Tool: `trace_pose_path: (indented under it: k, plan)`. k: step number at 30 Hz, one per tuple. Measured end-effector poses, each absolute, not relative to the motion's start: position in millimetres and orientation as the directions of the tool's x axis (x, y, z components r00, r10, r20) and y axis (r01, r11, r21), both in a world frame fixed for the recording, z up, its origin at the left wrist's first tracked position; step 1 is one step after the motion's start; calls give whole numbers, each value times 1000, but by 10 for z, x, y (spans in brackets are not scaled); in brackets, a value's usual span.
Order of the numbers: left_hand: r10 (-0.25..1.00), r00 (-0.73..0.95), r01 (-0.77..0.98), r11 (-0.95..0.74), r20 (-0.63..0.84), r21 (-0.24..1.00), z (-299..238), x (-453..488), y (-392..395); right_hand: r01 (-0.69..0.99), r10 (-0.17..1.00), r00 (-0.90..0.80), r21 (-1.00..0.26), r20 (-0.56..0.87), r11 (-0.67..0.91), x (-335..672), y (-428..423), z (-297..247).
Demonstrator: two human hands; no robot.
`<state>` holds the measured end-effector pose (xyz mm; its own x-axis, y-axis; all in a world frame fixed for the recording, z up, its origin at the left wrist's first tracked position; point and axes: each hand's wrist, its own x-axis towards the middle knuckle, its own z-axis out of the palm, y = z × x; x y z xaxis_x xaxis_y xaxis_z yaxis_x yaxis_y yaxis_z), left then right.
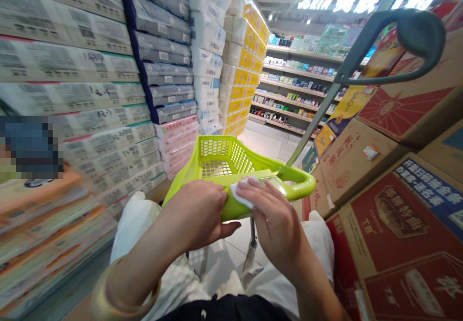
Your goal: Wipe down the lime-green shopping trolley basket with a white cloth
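A lime-green shopping basket (pixel 181 179) with perforated walls stands between my knees, tilted in view. My left hand (pixel 197 215) grips its near rim, fingers curled over the edge and thumb below. Under the fingers of my right hand (pixel 277 215) a white wipe (pixel 244 193) is pressed flat on the basket's near side, beside a clear label holder. A grey pull handle (pixel 390 46) on a metal pole rises from the basket's right corner. Nothing lies in the part of the basket that I can see.
Tall stacks of wrapped tissue packs (pixel 159 56) line the left. Cardboard cartons (pixel 398 224) are piled close on the right. Farther back, shelves (pixel 289 82) hold rows of small products above a pale tiled floor (pixel 265 142).
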<state>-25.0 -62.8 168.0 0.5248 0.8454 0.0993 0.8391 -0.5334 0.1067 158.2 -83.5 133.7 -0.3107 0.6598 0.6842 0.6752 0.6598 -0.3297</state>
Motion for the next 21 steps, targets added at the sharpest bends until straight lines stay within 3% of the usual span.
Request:
trace_pose_path:
  k: [5, 12, 17, 21]
  plan:
    - [826, 558, 827, -562, 79, 29, 1711, -338, -615, 771, 717, -101, -401, 690, 494, 1847, -720, 1316]
    - [790, 598, 798, -602, 135, -13, 1696, -503, -538, 678, 689, -288, -367, 666, 638, 1767, -918, 1280]
    - [744, 646, 754, -657, 169, 11, 1676, -640, -463, 770, 697, -79, -400, 713, 496, 2055, -861, 1181]
    - [723, 662, 731, -681, 198, 43, 1662, -728, -402, 788, 664, -80, -361, 743, 499, 2031, -918, 1145]
